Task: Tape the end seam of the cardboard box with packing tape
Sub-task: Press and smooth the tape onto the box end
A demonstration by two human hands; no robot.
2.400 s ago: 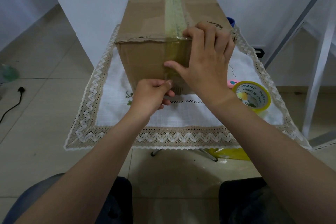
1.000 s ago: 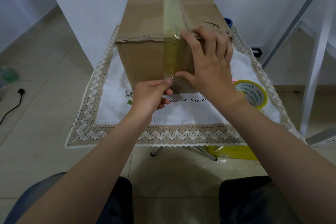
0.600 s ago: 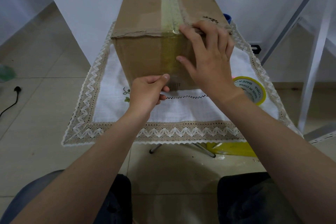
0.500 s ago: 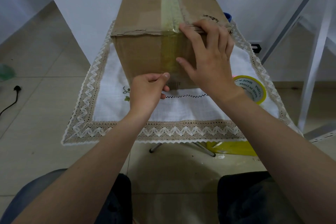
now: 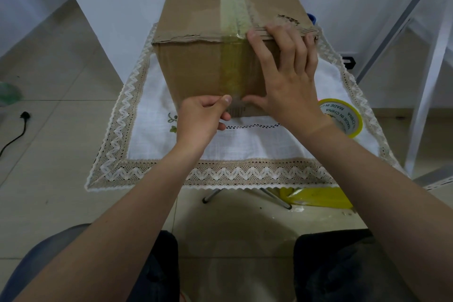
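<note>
Cardboard box (image 5: 196, 68) set on desk (image 5: 245, 152), right hand (image 5: 288, 91) laid flat against end face, fingers (image 5: 261, 55) straight, tape strip (image 5: 231, 68) end pinched by left hand (image 5: 201, 120)

Matt cardboard box (image 5: 196, 68), glossy tape strip (image 5: 232, 66), woven lace-edged cloth (image 5: 257, 140).

"MADE IN CHINA" on the tape roll (image 5: 343, 115)

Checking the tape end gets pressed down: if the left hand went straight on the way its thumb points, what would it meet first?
Probably the cardboard box, its near face at the lower end of the tape strip; the left hand looks almost touching it. The right hand has its thumb just beside.
</note>
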